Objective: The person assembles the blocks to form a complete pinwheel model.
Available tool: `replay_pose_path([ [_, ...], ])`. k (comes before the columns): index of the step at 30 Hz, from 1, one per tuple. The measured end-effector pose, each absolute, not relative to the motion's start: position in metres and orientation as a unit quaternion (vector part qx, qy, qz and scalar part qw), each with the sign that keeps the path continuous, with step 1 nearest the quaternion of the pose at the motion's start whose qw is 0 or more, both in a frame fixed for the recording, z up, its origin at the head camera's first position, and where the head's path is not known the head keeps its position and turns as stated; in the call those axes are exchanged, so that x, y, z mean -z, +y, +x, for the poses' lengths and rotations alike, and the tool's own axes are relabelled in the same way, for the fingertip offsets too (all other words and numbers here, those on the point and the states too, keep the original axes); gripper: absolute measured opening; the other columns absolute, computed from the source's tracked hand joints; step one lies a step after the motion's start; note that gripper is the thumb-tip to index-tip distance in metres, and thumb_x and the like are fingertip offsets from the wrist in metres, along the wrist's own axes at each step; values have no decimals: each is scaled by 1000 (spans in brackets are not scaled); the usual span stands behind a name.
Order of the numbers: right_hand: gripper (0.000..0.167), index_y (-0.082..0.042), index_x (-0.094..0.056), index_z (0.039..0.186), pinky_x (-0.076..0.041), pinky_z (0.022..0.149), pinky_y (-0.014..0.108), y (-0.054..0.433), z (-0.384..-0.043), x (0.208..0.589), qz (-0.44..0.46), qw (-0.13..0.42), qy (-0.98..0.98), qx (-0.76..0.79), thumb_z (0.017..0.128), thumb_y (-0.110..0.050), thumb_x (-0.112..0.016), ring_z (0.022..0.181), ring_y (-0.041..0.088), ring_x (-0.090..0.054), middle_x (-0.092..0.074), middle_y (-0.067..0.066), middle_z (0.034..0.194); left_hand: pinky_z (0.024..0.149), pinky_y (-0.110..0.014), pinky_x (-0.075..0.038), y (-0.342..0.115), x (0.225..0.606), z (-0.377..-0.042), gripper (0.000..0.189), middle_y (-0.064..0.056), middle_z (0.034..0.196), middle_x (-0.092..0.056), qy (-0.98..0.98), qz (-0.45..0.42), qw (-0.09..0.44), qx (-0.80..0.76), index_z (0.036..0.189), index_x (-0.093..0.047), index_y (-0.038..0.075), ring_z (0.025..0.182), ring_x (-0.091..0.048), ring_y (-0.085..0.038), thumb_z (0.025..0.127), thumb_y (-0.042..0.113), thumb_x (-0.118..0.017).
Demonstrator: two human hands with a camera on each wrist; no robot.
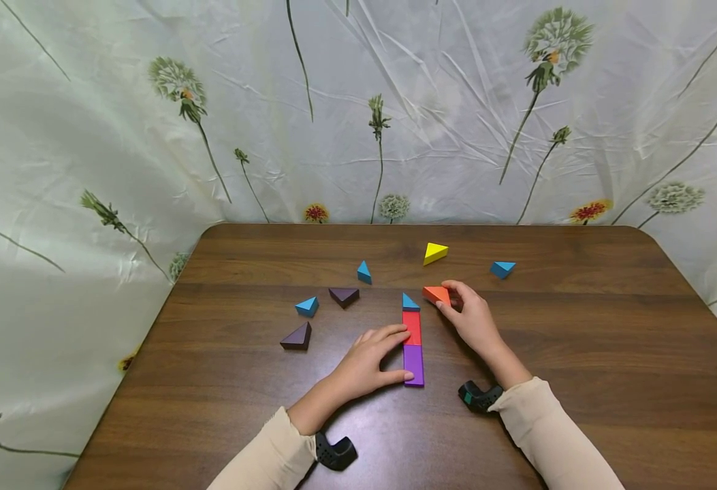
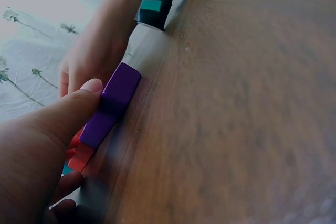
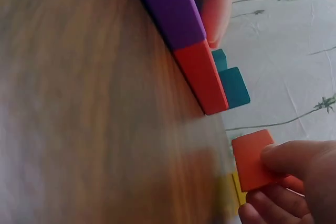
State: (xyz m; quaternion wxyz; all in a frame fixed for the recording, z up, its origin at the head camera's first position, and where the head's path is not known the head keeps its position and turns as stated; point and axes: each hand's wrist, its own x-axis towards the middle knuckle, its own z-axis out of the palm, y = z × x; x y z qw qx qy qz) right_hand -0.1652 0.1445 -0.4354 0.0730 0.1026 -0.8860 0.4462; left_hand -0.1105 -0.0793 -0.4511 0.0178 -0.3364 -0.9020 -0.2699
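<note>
A purple rectangular block, a red block and a small blue triangular block lie end to end in a straight column on the table. My left hand rests along the column's left side, fingertips at the red block and thumb at the purple one. Beside the column's upper end, my right hand pinches an orange triangular block between thumb and fingers. The right wrist view shows the thumb pressed on a flat face of this orange block.
Left of the column lie two dark purple triangular blocks and a blue triangular block. Farther back are another blue triangle, a yellow triangular block and, at right, a blue one. A flowered curtain hangs behind the wooden table.
</note>
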Motion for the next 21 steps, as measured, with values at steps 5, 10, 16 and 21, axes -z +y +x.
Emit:
replay_pose_path([
  [5, 38, 4, -51, 117, -44, 81, 44, 142, -166, 440, 103, 57, -888, -444, 83, -7, -64, 95, 32, -55, -55, 21, 109, 94, -38, -32, -79, 451, -111, 66, 5, 137, -38, -903, -332, 11, 272, 132, -46, 15, 114, -42, -18, 79, 52, -60],
  [10, 40, 3, -50, 118, -43, 83, 44, 141, -167, 442, 108, 51, -889, -442, 83, -10, -64, 97, 32, -54, -55, 21, 110, 94, -38, -32, -79, 450, -111, 66, 5, 137, -38, -904, -329, 6, 273, 132, -46, 16, 114, -41, -18, 78, 51, -61],
  [16, 37, 4, -50, 119, -43, 84, 43, 143, -167, 441, 92, 44, -868, -485, 86, -11, -60, 99, 31, -53, -54, 21, 113, 94, -38, -31, -79, 449, -110, 66, 5, 136, -39, -905, -328, 3, 272, 132, -47, 16, 114, -41, -18, 78, 51, -61],
  [21, 33, 4, -51, 117, -43, 84, 42, 143, -167, 440, 91, 41, -864, -493, 87, -8, -59, 98, 31, -54, -55, 20, 111, 95, -37, -31, -79, 449, -111, 66, 5, 136, -39, -904, -328, 2, 273, 132, -46, 16, 114, -41, -18, 78, 51, -61],
])
